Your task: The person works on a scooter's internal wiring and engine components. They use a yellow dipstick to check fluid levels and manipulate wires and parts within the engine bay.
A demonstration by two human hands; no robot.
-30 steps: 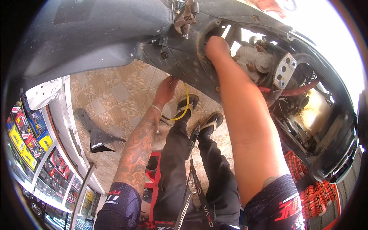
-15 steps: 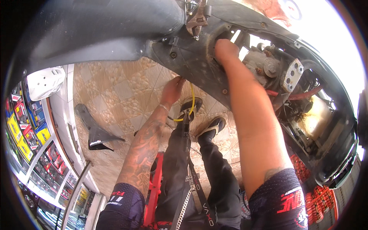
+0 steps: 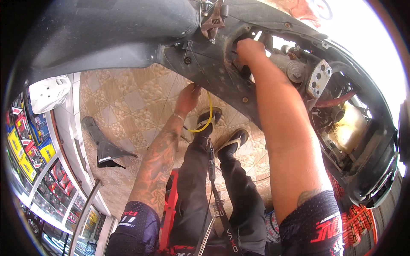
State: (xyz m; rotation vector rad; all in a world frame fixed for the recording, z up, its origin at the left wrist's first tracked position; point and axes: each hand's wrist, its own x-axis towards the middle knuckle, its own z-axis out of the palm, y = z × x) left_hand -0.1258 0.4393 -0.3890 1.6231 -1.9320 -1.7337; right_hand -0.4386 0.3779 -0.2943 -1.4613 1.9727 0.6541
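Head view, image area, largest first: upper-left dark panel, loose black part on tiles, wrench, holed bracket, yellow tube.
1. Dark panel
2. Loose black part
3. Wrench, holed bracket: too alike to rank
4. Yellow tube

Against the bodywork (image 3: 224,83), the right hand (image 3: 251,50) has crept toward 1 o'clock since half a second ago; its bent fingers (image 3: 241,54) now show on its 9 o'clock side, though glare blurs the grip. The lanyard clip (image 3: 211,150), which leaned toward 1 o'clock a second ago, now hangs nearer 12 o'clock.
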